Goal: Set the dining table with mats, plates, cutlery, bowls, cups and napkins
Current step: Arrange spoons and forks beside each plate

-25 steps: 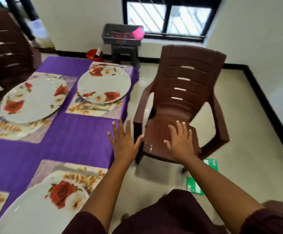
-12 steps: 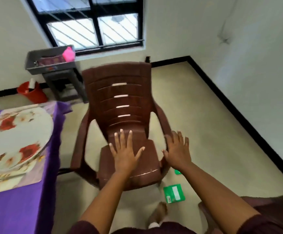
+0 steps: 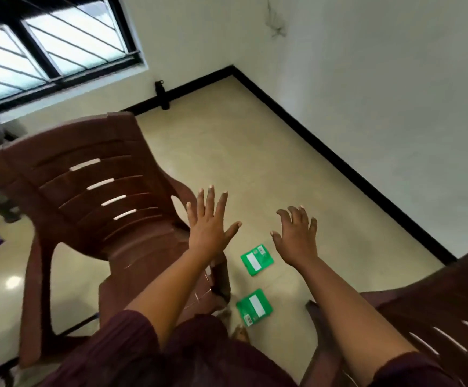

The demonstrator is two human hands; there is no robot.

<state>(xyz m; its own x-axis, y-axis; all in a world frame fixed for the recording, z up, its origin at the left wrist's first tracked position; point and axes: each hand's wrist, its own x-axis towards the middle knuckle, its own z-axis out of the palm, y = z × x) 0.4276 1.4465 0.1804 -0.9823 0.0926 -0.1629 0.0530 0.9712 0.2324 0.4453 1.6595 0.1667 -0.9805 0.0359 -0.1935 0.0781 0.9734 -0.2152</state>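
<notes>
Since 0.5 s ago our view has swung off the tabletop. Left hand (image 3: 209, 230) and right hand (image 3: 297, 237) hover spread, holding nothing, above 2 green packets (image 3: 256, 259) on the floor (napkins, perhaps): likely light and soft; pinch an edge.

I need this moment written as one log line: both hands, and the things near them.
left hand: open, holds nothing | right hand: open, holds nothing | brown chair: beside left hand | two green packets: on floor
</notes>
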